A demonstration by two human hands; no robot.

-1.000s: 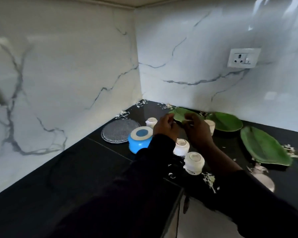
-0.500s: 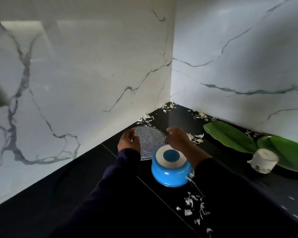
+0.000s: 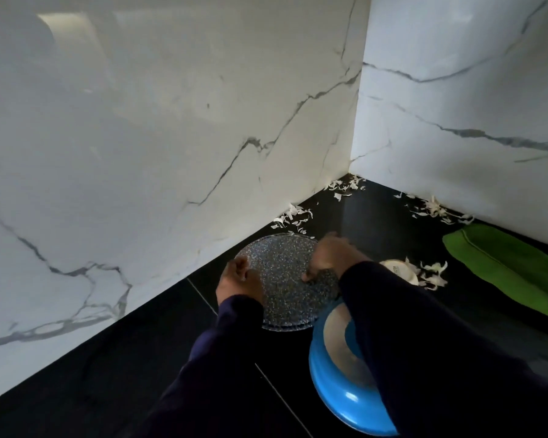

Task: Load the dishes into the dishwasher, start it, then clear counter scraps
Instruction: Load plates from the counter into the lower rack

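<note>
Head view: both hands' fingers (image 3: 310, 275) pinch opposite rims of the round speckled plate (image 3: 282, 279), lying flat.

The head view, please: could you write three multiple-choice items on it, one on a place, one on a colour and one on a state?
1. Where is the speckled plate?
A. on the black counter, near the wall corner
B. inside a dishwasher
C. on the green dish

2. What colour is the upturned bowl?
A. red
B. blue
C. yellow

3. What are the hands doing?
A. both hang idle
B. both are at the plate's edges
C. both lift the bowl

Key: 1 A, it lies on the dark surface by the marble corner. 2 B, its wall is bright blue. 3 B, the left hand and right hand sit on opposite rims.
</note>
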